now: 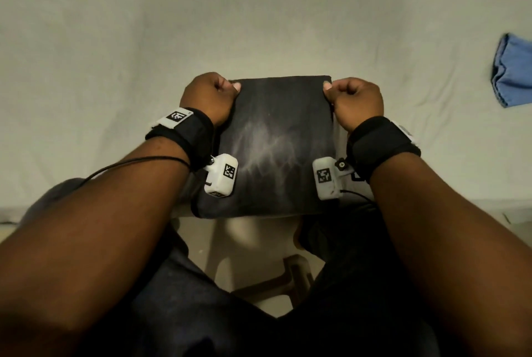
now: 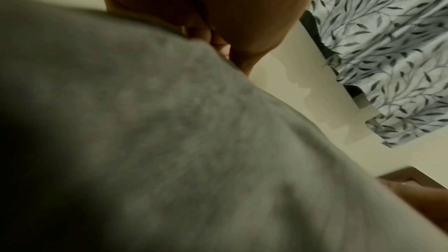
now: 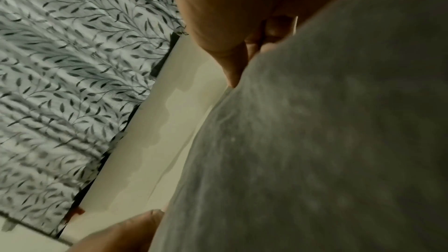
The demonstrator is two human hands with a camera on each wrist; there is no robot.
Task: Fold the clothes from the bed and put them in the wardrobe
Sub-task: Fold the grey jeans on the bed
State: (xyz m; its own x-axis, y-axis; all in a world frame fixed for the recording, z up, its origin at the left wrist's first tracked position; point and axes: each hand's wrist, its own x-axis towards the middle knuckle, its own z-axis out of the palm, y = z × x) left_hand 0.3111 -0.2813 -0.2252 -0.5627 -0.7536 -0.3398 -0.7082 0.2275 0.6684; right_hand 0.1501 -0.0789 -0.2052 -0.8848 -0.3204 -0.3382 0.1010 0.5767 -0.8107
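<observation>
A pale sheet is spread over the bed (image 1: pixel 259 25), and a folded blue cloth (image 1: pixel 514 71) is seen lying on it at the far right, well apart from the hands. A leaf-patterned curtain (image 2: pixel 387 45) is shown hanging beyond the bed in both wrist views. Below the near edge of the bed, part of a light plastic stool (image 1: pixel 259 256) is visible between the person's dark-clothed legs. Nothing is seen lying between the hands and the cloth that is held.

A dark folded garment (image 1: pixel 276 140) is held at the near edge of the bed, its near end hanging just past that edge. Its far left corner is pinched by the left hand (image 1: pixel 208 97) and its far right corner by the right hand (image 1: pixel 355 103), thumbs on top and fingers curled under. The garment is stretched flat between the two hands.

The garment is seen as a neat rectangle, charcoal black with pale, smoky streaks through its middle.
</observation>
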